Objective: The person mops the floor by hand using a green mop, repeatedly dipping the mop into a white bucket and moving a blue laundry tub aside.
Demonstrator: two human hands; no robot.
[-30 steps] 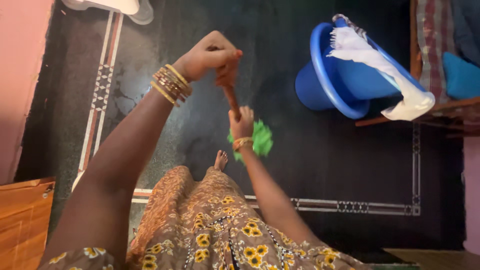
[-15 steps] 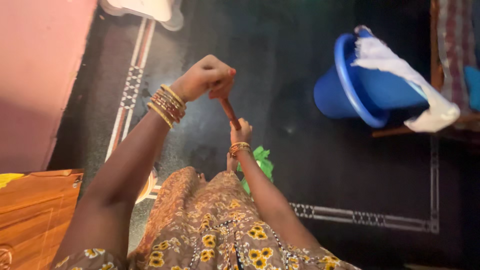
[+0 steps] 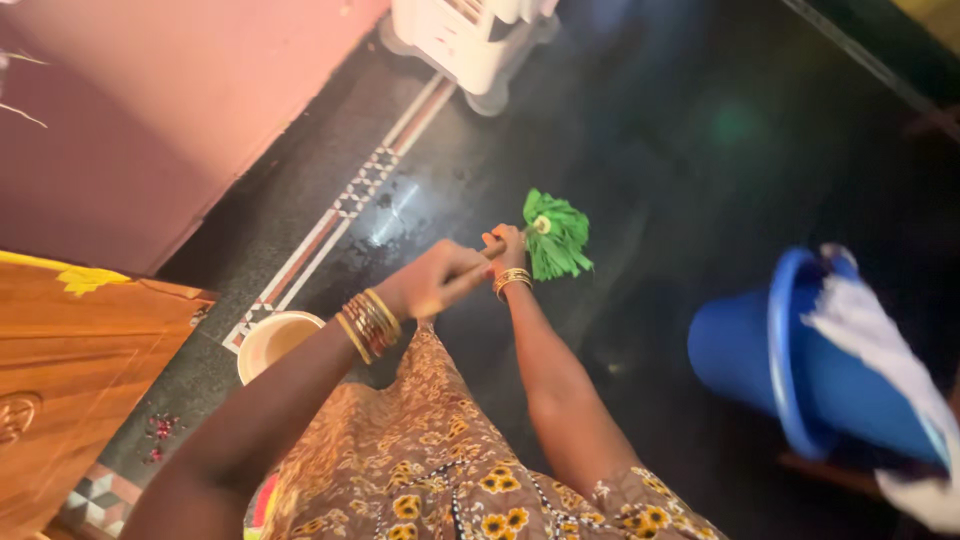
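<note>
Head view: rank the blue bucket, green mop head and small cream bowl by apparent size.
1. blue bucket, though nearer the camera and cut off by the frame.
2. and 3. green mop head and cream bowl look alike.

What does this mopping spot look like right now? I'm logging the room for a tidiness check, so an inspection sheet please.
Surface: dark polished floor with a patterned border strip; a shiny, possibly wet patch beside the strip.
Job's things: green mop, head on the floor, wooden handle gripped by both hands.
Clutter: blue bucket with a white cloth draped over its rim; small cream bowl; red specks on the floor by the wood.
Grippers: left hand and right hand closed on the handle.
Cables: nothing seen.
Surroundings: pink wall; wooden furniture; white plastic stand.
</note>
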